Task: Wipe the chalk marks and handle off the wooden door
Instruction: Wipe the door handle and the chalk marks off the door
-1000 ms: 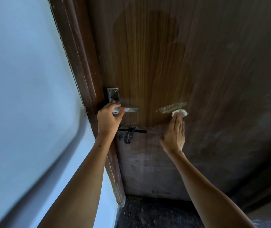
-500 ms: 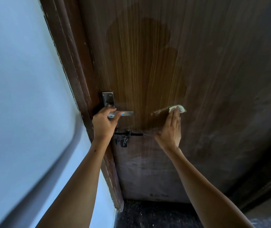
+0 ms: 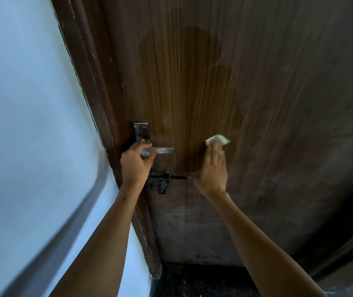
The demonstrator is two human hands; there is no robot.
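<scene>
The brown wooden door (image 3: 192,82) fills the view, with a darker damp patch across its upper middle. My left hand (image 3: 136,163) grips the metal lever handle (image 3: 165,150) below its steel plate (image 3: 141,132). My right hand (image 3: 213,170) lies flat against the door and presses a small white cloth (image 3: 217,139) under its fingertips, to the right of the handle. No chalk mark shows beside the cloth. Faint grey smears cover the lower door (image 3: 192,221).
A black sliding bolt with a padlock (image 3: 163,182) sits just below the handle, between my two hands. The dark door frame (image 3: 98,103) runs along the left, with a pale blue wall (image 3: 32,125) beside it. Dark speckled floor (image 3: 192,281) lies at the bottom.
My right hand slid the cloth up and left over a pale chalk streak seen earlier next to it; the streak is no longer visible. My left hand stayed on the handle.
</scene>
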